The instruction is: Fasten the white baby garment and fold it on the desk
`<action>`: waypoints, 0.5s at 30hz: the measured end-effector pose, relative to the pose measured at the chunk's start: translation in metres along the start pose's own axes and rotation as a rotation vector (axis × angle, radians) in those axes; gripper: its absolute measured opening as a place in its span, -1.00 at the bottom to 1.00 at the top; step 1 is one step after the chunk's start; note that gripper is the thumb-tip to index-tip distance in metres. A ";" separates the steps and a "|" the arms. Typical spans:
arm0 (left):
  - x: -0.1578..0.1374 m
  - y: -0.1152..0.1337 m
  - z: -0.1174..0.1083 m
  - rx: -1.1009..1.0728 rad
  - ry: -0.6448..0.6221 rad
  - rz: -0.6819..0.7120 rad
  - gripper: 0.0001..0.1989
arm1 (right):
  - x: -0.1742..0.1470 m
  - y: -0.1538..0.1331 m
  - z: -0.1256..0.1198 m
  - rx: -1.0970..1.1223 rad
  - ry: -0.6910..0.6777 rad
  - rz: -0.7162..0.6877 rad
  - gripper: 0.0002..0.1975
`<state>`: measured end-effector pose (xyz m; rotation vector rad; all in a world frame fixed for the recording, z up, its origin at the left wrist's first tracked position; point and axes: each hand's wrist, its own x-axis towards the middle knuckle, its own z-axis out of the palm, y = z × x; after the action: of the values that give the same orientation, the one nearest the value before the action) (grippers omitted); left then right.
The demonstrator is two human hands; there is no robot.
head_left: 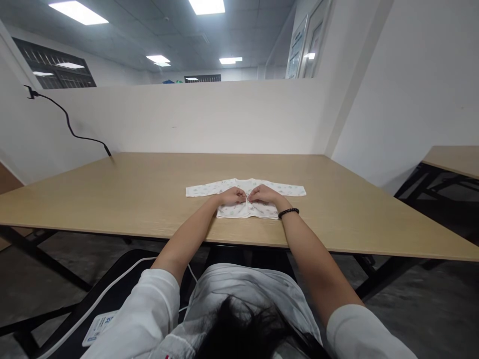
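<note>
A small white baby shirt [247,199] with a faint green print lies flat on the wooden table [130,199], sleeves spread to both sides. My left hand [232,195] and my right hand [264,194] meet at the middle of its front. Both pinch the fabric along the centre opening with closed fingers. A black bead bracelet [288,213] sits on my right wrist. The shirt's lower hem lies just in front of my wrists.
A white partition wall [209,117] stands behind the table. A black cable [71,127] hangs down it at the left and ends on the tabletop. A second table [454,159] is at the right. A white cord [112,284] runs by my lap.
</note>
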<state>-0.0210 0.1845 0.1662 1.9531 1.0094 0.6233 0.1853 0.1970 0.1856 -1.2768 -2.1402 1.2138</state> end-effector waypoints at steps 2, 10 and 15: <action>0.001 -0.002 0.000 0.007 -0.010 0.008 -0.80 | 0.002 0.002 0.001 0.008 -0.006 -0.018 -0.81; -0.003 0.002 -0.002 -0.029 -0.062 0.015 -0.74 | 0.012 0.017 0.000 0.106 -0.013 -0.004 -0.80; -0.005 0.004 -0.002 -0.059 -0.069 0.024 -0.69 | 0.012 0.020 -0.001 0.101 -0.008 -0.018 -0.79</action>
<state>-0.0230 0.1797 0.1704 1.9246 0.9167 0.5890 0.1899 0.2122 0.1687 -1.2092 -2.0633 1.3039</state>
